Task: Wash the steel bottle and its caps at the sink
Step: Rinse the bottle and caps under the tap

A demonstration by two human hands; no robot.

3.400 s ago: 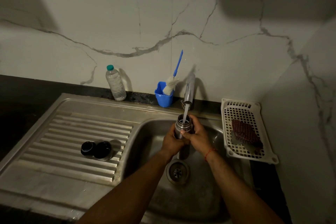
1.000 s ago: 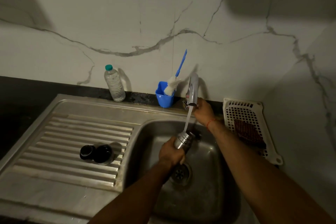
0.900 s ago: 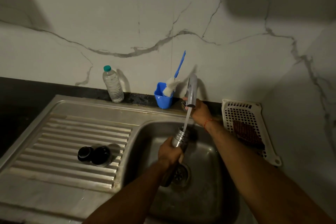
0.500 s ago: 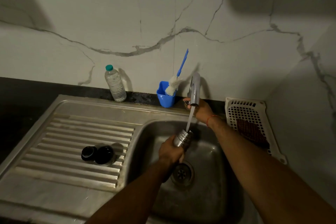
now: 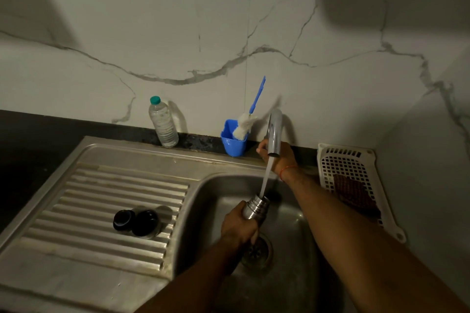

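Note:
My left hand [image 5: 239,226] grips the steel bottle [image 5: 255,208] over the sink basin [image 5: 287,284], mouth tilted up to the right. A stream of water falls from the tap spout [image 5: 274,132] into the bottle's mouth. My right hand [image 5: 281,156] reaches behind the spout at the tap's base; its fingers are hidden there, so what they hold cannot be seen. Two black caps [image 5: 137,221] lie side by side on the ribbed drainboard [image 5: 76,211] to the left.
A clear plastic water bottle [image 5: 162,123] stands against the marble wall. A blue cup [image 5: 234,138] holds a blue-handled bottle brush [image 5: 248,119]. A white perforated tray [image 5: 356,180] with a dark scrub pad [image 5: 353,194] lies right of the sink. The drain [image 5: 256,251] sits below the bottle.
My right hand left the bottle and went up to the tap's base, where it stays. The left hand alone lowered the bottle, tilted, under the running stream.

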